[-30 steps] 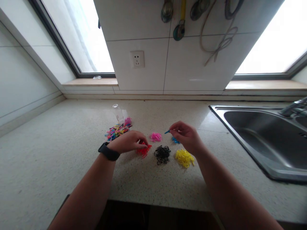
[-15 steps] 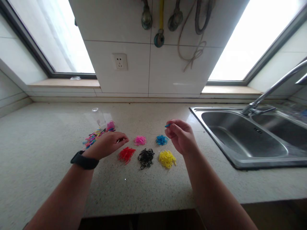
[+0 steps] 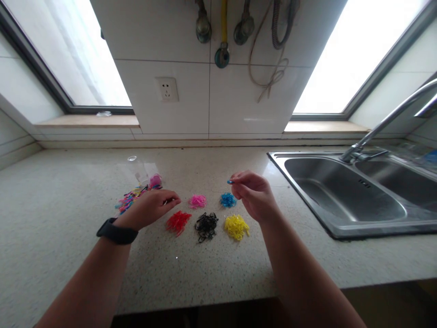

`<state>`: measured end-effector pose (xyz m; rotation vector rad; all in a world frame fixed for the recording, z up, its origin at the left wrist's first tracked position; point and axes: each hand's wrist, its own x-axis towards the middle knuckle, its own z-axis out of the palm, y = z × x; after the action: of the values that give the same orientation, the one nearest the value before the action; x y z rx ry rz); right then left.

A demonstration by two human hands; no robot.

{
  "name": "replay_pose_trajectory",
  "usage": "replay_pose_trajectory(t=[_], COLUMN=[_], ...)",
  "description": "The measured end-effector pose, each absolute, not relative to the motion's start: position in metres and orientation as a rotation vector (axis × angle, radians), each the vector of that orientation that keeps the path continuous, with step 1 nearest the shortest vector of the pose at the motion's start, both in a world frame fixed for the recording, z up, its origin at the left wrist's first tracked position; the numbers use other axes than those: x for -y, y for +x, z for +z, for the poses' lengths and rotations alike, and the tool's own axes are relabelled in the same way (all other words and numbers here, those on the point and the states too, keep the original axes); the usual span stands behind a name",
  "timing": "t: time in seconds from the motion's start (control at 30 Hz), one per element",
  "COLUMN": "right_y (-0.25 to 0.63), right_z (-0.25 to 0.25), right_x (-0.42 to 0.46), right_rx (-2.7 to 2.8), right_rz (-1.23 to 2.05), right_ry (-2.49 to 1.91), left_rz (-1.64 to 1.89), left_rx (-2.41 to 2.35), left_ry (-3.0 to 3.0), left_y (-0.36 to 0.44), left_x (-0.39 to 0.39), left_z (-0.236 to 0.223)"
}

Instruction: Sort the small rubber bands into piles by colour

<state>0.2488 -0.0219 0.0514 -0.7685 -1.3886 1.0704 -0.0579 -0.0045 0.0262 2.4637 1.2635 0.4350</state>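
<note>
Between the thumb and forefinger of my right hand (image 3: 252,193) is a small blue rubber band (image 3: 230,182), held above the counter just right of a pile of blue rubber bands (image 3: 228,199). My left hand (image 3: 152,207), a black watch on its wrist, hovers with thumb and fingertips together; whatever they may hold is hidden. Below its fingers lies a red pile of rubber bands (image 3: 178,222). Pink (image 3: 197,201), black (image 3: 206,227) and yellow (image 3: 236,227) rubber band piles lie between the hands. Partly behind my left hand is a mixed-colour heap (image 3: 131,198).
A clear plastic container (image 3: 136,169) and a pink object (image 3: 155,180) stand by the mixed heap. To the right, a steel sink (image 3: 336,223) with a faucet (image 3: 355,150) is set into the speckled counter (image 3: 191,282). A socket (image 3: 167,89) and pipes are on the wall.
The view has swung right, bringing more of the sink in. My left hand has drawn back from the red pile. My right hand has moved off the blue pile, still pinching the blue band.
</note>
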Motion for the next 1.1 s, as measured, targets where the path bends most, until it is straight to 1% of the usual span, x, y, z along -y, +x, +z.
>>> replay_pose_trajectory(t=[0.23, 0.37, 0.53, 0.67, 0.8, 1.1], right_y=[0.254, 0.258, 0.274, 0.288, 0.293, 0.298], right_z=[0.050, 0.054, 0.047, 0.036, 0.027, 0.016], right_x=[0.022, 0.020, 0.007, -0.004, -0.010, -0.015], right_rx=[1.440, 1.649, 2.038, 2.222, 2.304, 2.348], right_rz=[1.035, 0.891, 0.509, 0.328, 0.344, 0.389], right_ry=[-0.742, -0.740, -1.126, -1.369, -1.456, -1.433], left_rz=[0.462, 0.460, 0.457, 0.483, 0.505, 0.567], left_rx=[-1.266, -1.282, -1.300, -1.292, -1.307, -1.423], left_ry=[2.477, 2.462, 2.467, 2.462, 2.443, 2.390], left_y=[-0.060, -0.061, -0.061, -0.062, -0.065, -0.076], left_x=[0.003, 0.004, 0.004, 0.004, 0.002, -0.001], left_z=[0.025, 0.024, 0.027, 0.026, 0.024, 0.019])
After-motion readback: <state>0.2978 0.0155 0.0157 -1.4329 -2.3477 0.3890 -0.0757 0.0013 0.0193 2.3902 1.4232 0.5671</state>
